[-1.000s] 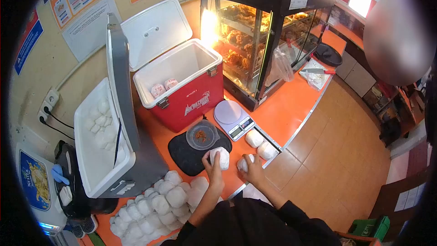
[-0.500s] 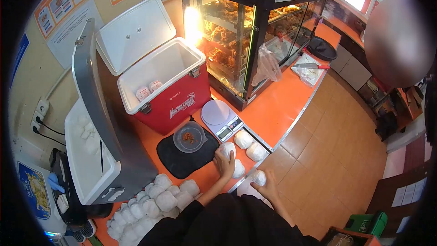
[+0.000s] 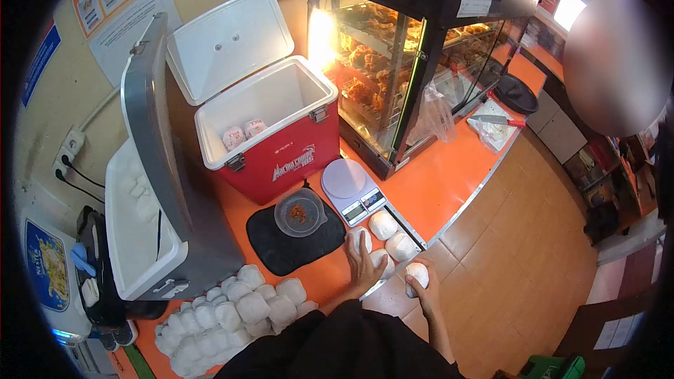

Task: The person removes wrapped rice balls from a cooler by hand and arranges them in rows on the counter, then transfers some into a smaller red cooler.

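Note:
My left hand (image 3: 363, 271) reaches over a cluster of round white wrapped bundles beside the scale, its fingers around one white bundle (image 3: 361, 239). Another bundle (image 3: 381, 264) sits under its thumb side, and two more, one of them a bundle (image 3: 401, 246), rest to the right. My right hand (image 3: 430, 290) grips a single white bundle (image 3: 416, 275) just off the counter's edge. What is inside the wrappings is hidden. A kitchen scale (image 3: 349, 181) with a round platform stands ahead of the hands.
A clear bowl (image 3: 300, 215) with brown bits sits on a black mat (image 3: 281, 251). Many white bundles (image 3: 232, 314) are heaped at left. An open red cooler (image 3: 281, 167), a grey cooler (image 3: 203, 267) and a lit food cabinet (image 3: 435, 0) line the counter. A knife (image 3: 491, 119) lies farther right.
My right hand has raised its bundle slightly and turned it. My left hand stays at the cluster, now lower over the bundles. The whole view has shifted a little.

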